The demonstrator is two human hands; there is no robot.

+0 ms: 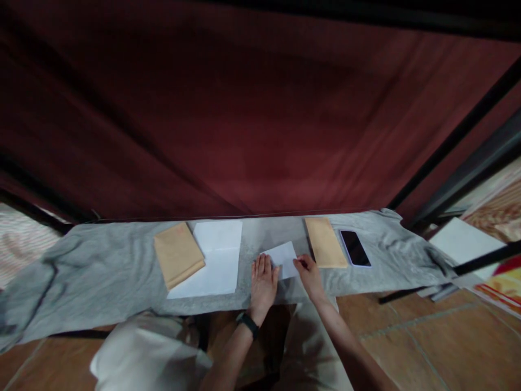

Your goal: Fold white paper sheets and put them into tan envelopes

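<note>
A small piece of white paper, apparently folded, lies on the grey cloth in front of me. My left hand rests flat on its left part, fingers stretched out and pointing away from me. At the paper's right edge, the fingers of my right hand are pinched together on it. Just right of that hand lies a stack of brown envelopes. Left of my left hand, larger white sheets lie partly under another pile of brown envelopes.
A phone with a pale case lies face-up to the right. Behind the narrow cloth-covered surface hangs a dark red fabric. Black frame bars slant at the right, near a white board. Tiled floor shows below.
</note>
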